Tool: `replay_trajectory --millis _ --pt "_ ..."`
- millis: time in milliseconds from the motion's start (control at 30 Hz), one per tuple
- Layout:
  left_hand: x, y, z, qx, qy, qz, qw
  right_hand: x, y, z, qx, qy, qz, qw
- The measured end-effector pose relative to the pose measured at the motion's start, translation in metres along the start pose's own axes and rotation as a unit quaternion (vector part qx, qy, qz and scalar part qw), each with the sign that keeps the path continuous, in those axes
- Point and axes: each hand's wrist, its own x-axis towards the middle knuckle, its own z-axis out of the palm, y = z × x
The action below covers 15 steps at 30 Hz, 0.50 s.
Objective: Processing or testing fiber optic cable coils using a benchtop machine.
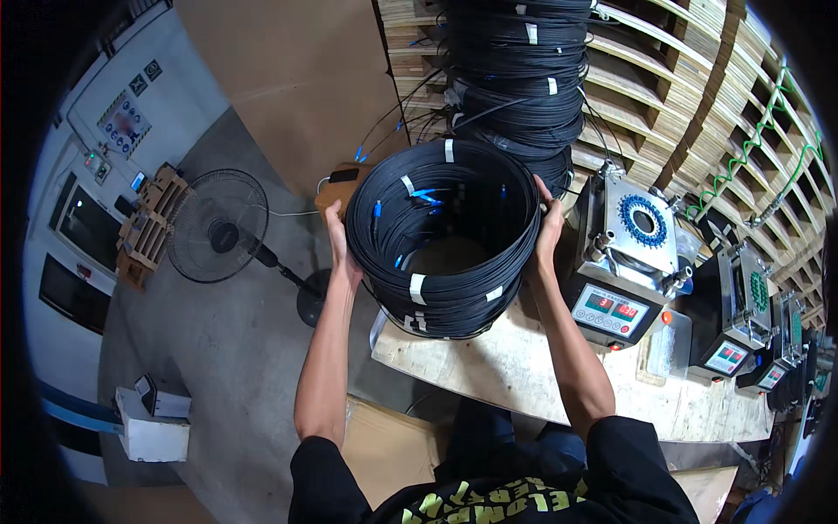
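Observation:
A stack of black cable coils (441, 240), bound with white tape strips and showing blue connector ends inside, stands on the left end of a wooden bench (515, 371). My left hand (339, 240) presses against the stack's left side. My right hand (550, 223) grips its right rim. The stack is held between both palms. A taller pile of similar black coils (519, 79) rises just behind it.
To the right on the bench sit a metal machine with a red digital display (624, 262) and several similar units (742, 323). A standing fan (218, 225), a small wooden pallet (148, 229) and a white box (153, 428) are on the concrete floor at left. Plywood sheets (698, 96) lean behind.

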Motion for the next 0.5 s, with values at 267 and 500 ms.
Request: replay_trajectory --millis 267,500 --pt "0.004 0.001 -0.003 -0.027 0.033 0.011 0.999 0.019 0.019 -0.004 -0.015 -0.044 -0.014 0.999" --pt "-0.003 -0.004 0.001 -0.015 0.025 0.014 0.999 0.027 0.043 -0.020 -0.071 -0.054 -0.066 0.994"
